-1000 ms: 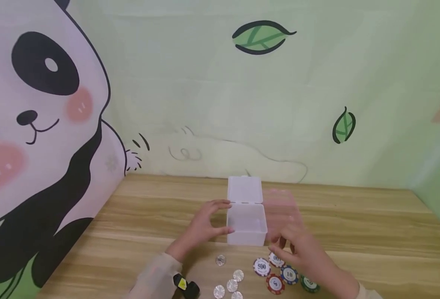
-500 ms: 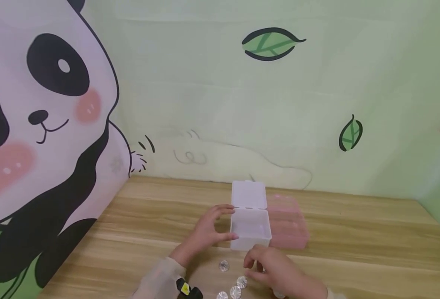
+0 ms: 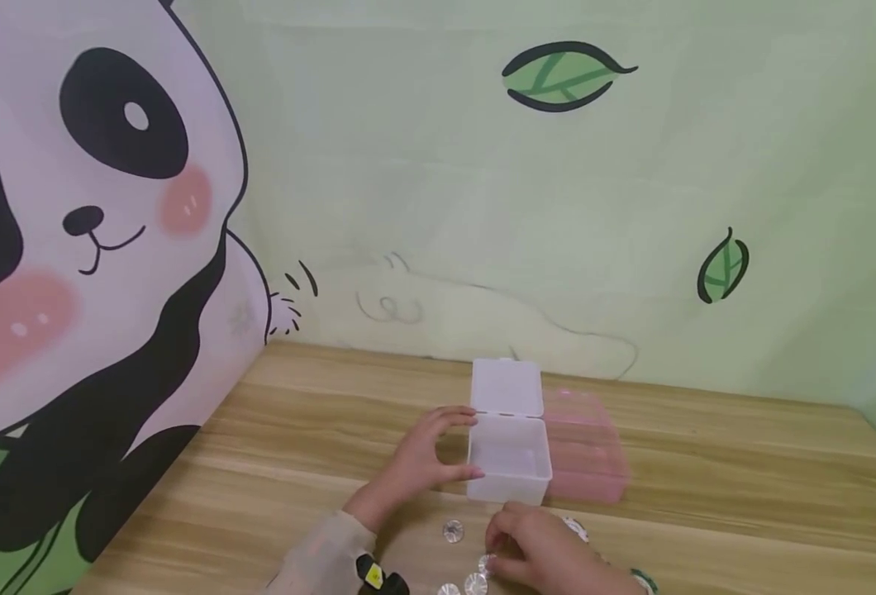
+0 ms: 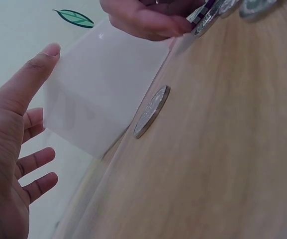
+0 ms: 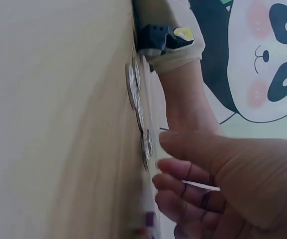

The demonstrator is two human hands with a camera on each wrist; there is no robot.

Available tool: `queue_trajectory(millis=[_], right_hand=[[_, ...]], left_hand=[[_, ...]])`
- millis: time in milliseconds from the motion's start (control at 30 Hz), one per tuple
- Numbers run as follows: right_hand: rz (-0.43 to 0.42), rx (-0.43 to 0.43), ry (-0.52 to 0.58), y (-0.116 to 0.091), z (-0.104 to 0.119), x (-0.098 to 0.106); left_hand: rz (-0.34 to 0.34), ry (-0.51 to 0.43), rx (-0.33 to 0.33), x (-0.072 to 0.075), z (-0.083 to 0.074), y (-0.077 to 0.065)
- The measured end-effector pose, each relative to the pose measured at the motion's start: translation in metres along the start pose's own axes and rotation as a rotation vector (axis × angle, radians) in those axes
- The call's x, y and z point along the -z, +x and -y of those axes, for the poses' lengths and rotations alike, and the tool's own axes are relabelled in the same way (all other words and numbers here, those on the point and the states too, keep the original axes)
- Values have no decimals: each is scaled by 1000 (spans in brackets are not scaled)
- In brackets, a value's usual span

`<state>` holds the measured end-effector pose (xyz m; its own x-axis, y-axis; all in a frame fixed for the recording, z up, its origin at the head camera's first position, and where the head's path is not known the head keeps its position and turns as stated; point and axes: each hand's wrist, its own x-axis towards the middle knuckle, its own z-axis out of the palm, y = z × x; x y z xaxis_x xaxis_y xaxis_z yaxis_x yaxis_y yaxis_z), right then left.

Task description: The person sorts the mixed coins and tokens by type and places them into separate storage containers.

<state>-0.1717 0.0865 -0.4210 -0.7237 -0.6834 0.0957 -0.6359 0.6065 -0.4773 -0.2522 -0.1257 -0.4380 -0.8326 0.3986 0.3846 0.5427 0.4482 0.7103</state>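
A white translucent plastic box [image 3: 508,489] stands with its lid [image 3: 507,387] hinged back. At its left side is my left hand [image 3: 426,450], thumb at the front corner and fingertips near the hinge. In the left wrist view that thumb and those fingers are spread beside the box wall [image 4: 103,89]. My right hand [image 3: 538,545] is low over the table in front of the box, fingers loosely bent. Its thumb overlaps a silver coin [image 3: 486,565]; the right wrist view shows no object between thumb and fingers. Another coin [image 3: 453,530] lies apart, left of the hand.
A pink translucent box [image 3: 587,475] sits against the white box's right side. Poker chips, one white [image 3: 575,527] and one green [image 3: 644,581], show around the right hand, which hides others. More coins [image 3: 475,584] lie near the bottom edge. A patterned cloth wall [image 3: 423,165] closes the back.
My right hand has moved left and nearer to me, from over the poker chips to the coins. My left hand stays at the white box. The head view has shifted slightly.
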Motion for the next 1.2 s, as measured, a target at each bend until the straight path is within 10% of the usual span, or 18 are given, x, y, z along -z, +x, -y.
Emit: queue_trajectory(millis=[1200], right_hand=[[66, -145, -27, 0, 15, -8]], left_hand=[[14, 7, 22, 1, -1, -1]])
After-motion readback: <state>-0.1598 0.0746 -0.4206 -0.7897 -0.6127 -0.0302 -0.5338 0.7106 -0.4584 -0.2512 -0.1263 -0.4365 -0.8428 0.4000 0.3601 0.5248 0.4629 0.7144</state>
